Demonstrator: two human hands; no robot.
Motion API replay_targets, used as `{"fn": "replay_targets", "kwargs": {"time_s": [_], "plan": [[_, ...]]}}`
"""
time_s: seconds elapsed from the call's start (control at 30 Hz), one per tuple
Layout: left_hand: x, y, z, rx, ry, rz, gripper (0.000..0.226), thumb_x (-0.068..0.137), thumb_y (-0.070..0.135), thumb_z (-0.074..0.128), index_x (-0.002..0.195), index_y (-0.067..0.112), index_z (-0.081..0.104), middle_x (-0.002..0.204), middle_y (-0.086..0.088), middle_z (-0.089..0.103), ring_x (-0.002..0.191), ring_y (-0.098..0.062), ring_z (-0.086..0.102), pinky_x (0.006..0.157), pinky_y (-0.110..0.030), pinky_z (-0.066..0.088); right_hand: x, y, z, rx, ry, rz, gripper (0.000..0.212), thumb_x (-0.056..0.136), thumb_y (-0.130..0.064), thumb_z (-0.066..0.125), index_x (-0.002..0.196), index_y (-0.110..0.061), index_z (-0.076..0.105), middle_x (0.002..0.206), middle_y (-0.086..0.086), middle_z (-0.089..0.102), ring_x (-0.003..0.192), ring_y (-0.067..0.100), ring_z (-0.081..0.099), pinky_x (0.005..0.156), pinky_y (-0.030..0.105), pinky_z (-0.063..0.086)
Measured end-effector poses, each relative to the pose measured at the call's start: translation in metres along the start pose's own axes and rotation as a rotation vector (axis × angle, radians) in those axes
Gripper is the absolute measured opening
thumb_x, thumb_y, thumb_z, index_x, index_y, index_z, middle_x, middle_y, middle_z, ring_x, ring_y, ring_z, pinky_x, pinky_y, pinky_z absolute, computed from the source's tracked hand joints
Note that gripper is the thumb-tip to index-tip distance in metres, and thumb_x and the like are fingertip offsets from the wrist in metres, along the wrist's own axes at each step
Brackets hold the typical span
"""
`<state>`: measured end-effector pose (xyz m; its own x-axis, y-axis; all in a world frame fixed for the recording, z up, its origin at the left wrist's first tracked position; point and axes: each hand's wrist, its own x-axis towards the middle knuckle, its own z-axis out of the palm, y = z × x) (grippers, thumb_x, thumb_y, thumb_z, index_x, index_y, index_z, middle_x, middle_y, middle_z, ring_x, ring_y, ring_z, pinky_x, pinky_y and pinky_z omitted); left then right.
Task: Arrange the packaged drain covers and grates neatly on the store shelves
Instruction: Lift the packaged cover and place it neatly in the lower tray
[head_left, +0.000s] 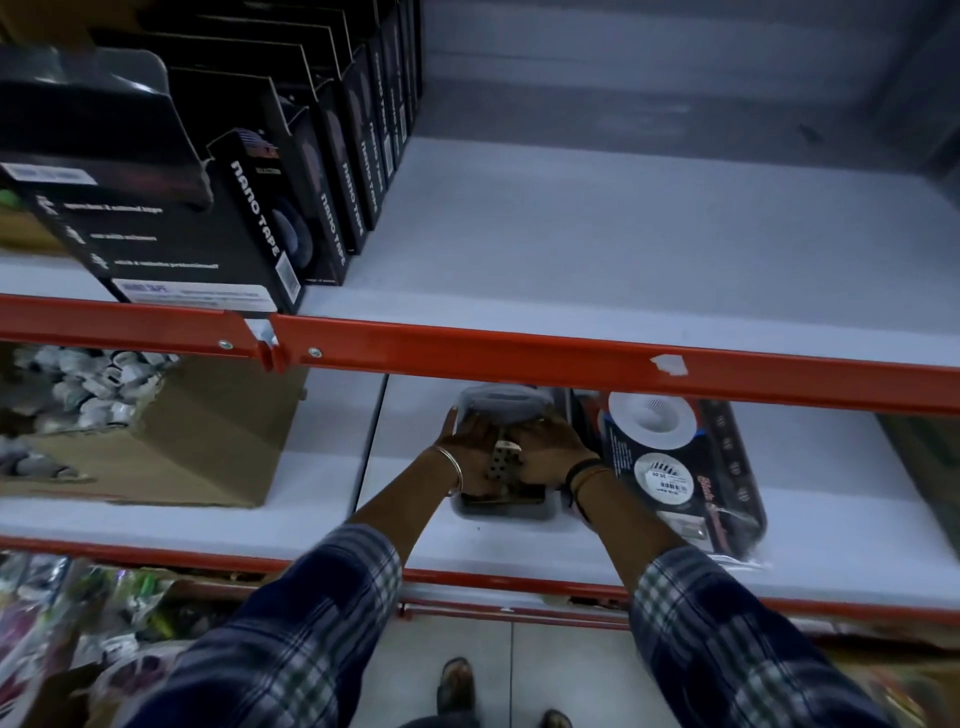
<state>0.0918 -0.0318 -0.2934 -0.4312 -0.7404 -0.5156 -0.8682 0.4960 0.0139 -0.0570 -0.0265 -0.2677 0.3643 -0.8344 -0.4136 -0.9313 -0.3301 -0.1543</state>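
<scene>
Shelving unit with orange rails (519, 349) is filling the view; white upper shelf (597, 234) is carrying a row of black tape boxes (249, 208) at its left, standing upright and packed front to back. Lower shelf (322, 467) is holding a brown cardboard box (171, 441) at left, with small white-grey pieces heaped in it.

On the lower shelf, right of centre, a black drain cover pack (675, 467) is lying flat with white round discs showing, long axis running front to back, near end angled slightly to the right. Just left of it, touching or nearly so, a clear plastic grate pack (501, 512) is lying flat, long axis also front to back, far end tucked under the upper rail.

Both arms in plaid sleeves are reaching in. Left hand (465, 447) is pressing on the pack's left side, fingers spread along the edge. Right hand (550, 449) is resting on its right side, fingers curled over the top. Both are gripping this same pack. Thin bangle (451, 462) is sitting on left wrist, dark bands (584, 470) on right.
</scene>
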Motion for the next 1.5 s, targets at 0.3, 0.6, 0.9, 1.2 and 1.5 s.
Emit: {"fn": "replay_targets", "kwargs": {"time_s": [0.3,0.6,0.9,1.2,1.5], "plan": [[-0.002,0.001,0.007,0.032,0.187,0.073,0.098,0.07,0.063,0.058,0.145,0.018,0.014,0.154,-0.012,0.017,0.144,-0.031,0.009,0.116,-0.059,0.004,0.018,0.011,0.034,-0.363,0.026,-0.092,0.104,0.058,-0.082,0.052,0.139,-0.02,0.03,0.145,0.01,0.036,0.135,0.031,0.029,0.116,0.055,0.013],[-0.022,0.016,-0.001,0.014,0.244,-0.07,0.111,0.066,0.077,0.039,0.147,0.01,0.008,0.158,-0.014,0.003,0.146,-0.032,-0.005,0.108,-0.057,-0.024,-0.031,0.021,-0.007,0.328,0.072,-0.137,0.081,0.073,-0.032,0.073,0.142,-0.021,0.031,0.151,0.006,0.032,0.137,0.027,0.031,0.113,0.036,0.025],[-0.026,0.128,-0.031,-0.843,0.546,-0.033,0.065,0.082,0.05,0.051,0.132,0.008,0.043,0.131,-0.016,0.049,0.125,-0.033,0.044,0.104,-0.041,0.04,-0.125,0.137,0.0,0.5,0.451,0.362,0.055,0.089,-0.035,0.054,0.137,-0.015,0.039,0.142,0.017,0.044,0.123,0.039,0.047,0.102,0.047,0.043],[0.038,0.168,-0.035,-1.161,0.297,-0.37,0.073,0.058,0.032,0.06,0.123,0.0,0.047,0.12,-0.028,0.059,0.107,-0.042,0.058,0.083,-0.048,0.056,-0.125,0.163,0.016,1.036,0.263,0.512,0.024,0.069,-0.031,0.056,0.085,-0.014,0.06,0.094,0.008,0.063,0.082,0.024,0.055,0.072,0.032,0.045],[0.026,0.186,-0.031,-1.048,0.336,-0.25,0.073,0.069,0.02,0.057,0.137,0.018,0.031,0.126,-0.026,0.05,0.112,-0.045,0.053,0.092,-0.047,0.05,-0.107,0.175,0.048,0.621,0.199,0.515,0.054,0.082,-0.015,0.056,0.131,0.002,0.04,0.137,0.026,0.046,0.116,0.041,0.052,0.094,0.043,0.05]]}}
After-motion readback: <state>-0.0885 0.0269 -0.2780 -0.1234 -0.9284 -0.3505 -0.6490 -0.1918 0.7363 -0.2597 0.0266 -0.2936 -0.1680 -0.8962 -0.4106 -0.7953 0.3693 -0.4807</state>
